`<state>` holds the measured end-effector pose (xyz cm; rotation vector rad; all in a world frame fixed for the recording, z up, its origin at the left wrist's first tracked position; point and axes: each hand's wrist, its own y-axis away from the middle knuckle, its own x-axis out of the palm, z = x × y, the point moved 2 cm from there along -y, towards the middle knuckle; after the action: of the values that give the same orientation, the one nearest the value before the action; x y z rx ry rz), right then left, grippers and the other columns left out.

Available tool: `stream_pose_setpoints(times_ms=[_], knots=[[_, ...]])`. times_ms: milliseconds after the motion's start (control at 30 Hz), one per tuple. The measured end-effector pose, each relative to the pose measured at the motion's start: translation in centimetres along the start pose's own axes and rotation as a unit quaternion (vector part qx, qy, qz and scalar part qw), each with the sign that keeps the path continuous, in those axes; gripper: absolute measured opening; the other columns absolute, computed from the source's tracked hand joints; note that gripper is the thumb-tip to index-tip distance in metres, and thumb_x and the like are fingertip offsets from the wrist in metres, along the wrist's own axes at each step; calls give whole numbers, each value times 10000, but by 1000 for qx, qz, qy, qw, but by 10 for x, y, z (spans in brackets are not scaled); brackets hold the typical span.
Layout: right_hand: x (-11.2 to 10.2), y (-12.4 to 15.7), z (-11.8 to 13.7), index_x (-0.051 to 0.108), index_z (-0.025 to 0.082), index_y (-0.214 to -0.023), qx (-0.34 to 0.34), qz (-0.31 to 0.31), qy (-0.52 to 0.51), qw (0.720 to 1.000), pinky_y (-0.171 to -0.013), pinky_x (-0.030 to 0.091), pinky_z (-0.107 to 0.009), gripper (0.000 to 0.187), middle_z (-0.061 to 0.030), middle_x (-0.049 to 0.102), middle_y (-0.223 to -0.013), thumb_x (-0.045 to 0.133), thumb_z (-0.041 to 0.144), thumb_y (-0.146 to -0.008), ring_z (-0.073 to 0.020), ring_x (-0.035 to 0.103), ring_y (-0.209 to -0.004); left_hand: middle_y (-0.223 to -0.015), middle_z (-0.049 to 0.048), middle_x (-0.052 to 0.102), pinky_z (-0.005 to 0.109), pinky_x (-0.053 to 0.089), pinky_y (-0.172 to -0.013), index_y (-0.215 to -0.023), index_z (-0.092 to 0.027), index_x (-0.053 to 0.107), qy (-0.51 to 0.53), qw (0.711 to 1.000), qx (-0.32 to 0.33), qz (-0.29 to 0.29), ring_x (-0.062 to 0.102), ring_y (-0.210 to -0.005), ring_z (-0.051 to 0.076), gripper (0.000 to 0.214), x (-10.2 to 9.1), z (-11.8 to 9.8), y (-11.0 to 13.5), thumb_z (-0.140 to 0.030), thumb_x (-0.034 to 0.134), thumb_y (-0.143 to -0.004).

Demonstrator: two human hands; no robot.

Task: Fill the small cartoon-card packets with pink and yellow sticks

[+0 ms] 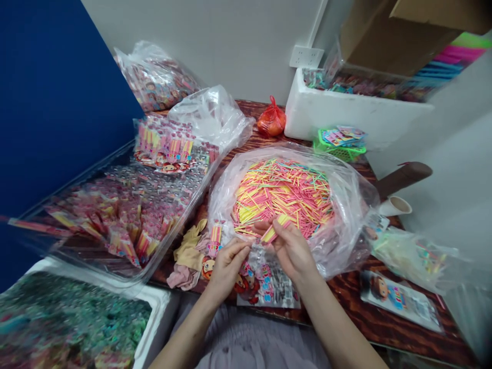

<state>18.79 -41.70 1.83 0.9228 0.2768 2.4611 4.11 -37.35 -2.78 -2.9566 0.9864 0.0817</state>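
My right hand point(294, 251) is closed on a small bundle of pink and yellow sticks point(277, 228), held aslant between thumb and fingers. Just to its left, my left hand point(229, 265) pinches what looks like the edge of a small clear plastic packet, mostly hidden by the fingers. Printed packets point(267, 284) lie flat beneath both hands at the table's front edge. A filled packet point(216, 238) of striped sticks rests left of my left hand. Behind the hands, a large open clear bag point(346, 205) holds a heap of loose pink, yellow and green sticks point(284, 192).
Left, a clear tray point(184, 218) holds many filled packets; a white foam box point(161, 307) stands below it. Yellow and pink cloths point(188, 256) lie beside the tray. Behind are a red bag point(272, 120), a green basket point(340, 151) and a foam box point(346, 113). A paper cup point(395, 206) is right.
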Motion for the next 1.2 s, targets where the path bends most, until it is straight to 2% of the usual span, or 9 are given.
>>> stream_pose_setpoints(times_ms=[167,333,467,567,733,867,967,1067,1200], knots=[[-3,-1,-3,660,178,-782,1,-12,-32,999,-837,546,-404,199,-54,754,-769,786,309,-701,-262,711,-900,-736,13,536,251,385,-675,-745,-158,657,-5,1000,-14,-8,504,-720,150,279,0,-3,2,-358,539,-901],[-2,4,-3,681,177,-779,-19,3,15,1000,-857,527,-400,160,-54,753,-743,747,319,-747,-251,706,-877,-707,11,550,250,397,-661,-707,-160,646,6,999,-41,-2,505,-699,151,330,0,-2,3,-409,534,-892],[-4,8,-8,692,185,-800,-51,-21,67,996,-828,514,-370,161,-50,759,-786,705,344,-787,-231,694,-846,-709,10,567,247,404,-656,-722,-165,668,-3,1000,-30,0,525,-696,149,300,2,-2,4,-366,535,-901],[-4,10,-12,688,201,-859,-44,3,113,993,-840,498,-360,175,-43,760,-867,684,368,-807,-215,678,-861,-823,44,647,268,446,-733,-820,-171,716,-10,1000,-7,-2,589,-798,174,263,3,-4,3,-334,529,-908],[-1,17,-4,670,237,-1031,-35,102,240,965,-1024,393,-367,225,-45,675,-1173,641,377,-858,-206,583,-1126,-1061,69,722,330,477,-925,-999,-205,745,34,999,-22,-23,639,-1015,212,231,-3,0,1,-312,586,-870],[2,21,-1,577,298,-1157,-114,43,248,961,-940,450,-363,248,-36,619,-1229,542,380,-926,-195,599,-1076,-1069,61,741,343,502,-927,-1019,-213,747,73,994,-63,-56,662,-1011,215,245,-8,6,2,-323,639,-828],[9,22,-6,626,266,-1005,-217,35,328,919,-872,456,-333,142,-44,644,-1099,507,315,-945,-197,600,-1006,-1041,67,750,341,512,-910,-1001,-197,751,96,990,-77,-73,672,-989,220,260,-11,9,1,-349,662,-810],[15,21,-13,654,249,-955,-245,78,417,872,-873,444,-339,150,-52,645,-1027,505,260,-940,-214,585,-1000,-1014,71,753,329,522,-874,-970,-183,754,100,988,-85,-83,676,-956,220,267,-15,12,1,-376,673,-803],[17,21,-14,627,263,-1055,-270,42,433,859,-843,461,-339,180,-49,628,-1015,496,227,-937,-206,582,-964,-1003,71,753,313,520,-855,-971,-183,752,97,986,-89,-98,674,-938,212,271,-22,13,0,-384,673,-807]])
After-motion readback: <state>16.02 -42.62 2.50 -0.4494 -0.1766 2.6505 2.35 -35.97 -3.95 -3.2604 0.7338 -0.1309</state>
